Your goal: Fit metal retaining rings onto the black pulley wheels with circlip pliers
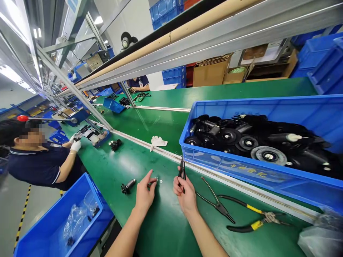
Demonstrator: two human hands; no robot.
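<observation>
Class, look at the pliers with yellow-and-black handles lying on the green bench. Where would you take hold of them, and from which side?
Grip the yellow-handled pliers by the two sleeved handles, near the yellow bands. They lie flat on the green bench, handles splayed toward the left, jaws pointing right toward the plastic bag. Come from above and the near edge; the right hand, already holding a black tool, is closest.

Hidden and unclear parts at the bench

The right hand (184, 194) is covering the pliers (182, 170) handles; the tiny ring (156, 179) at the left hand (144, 194) fingertips is showing too small to identify.
</observation>
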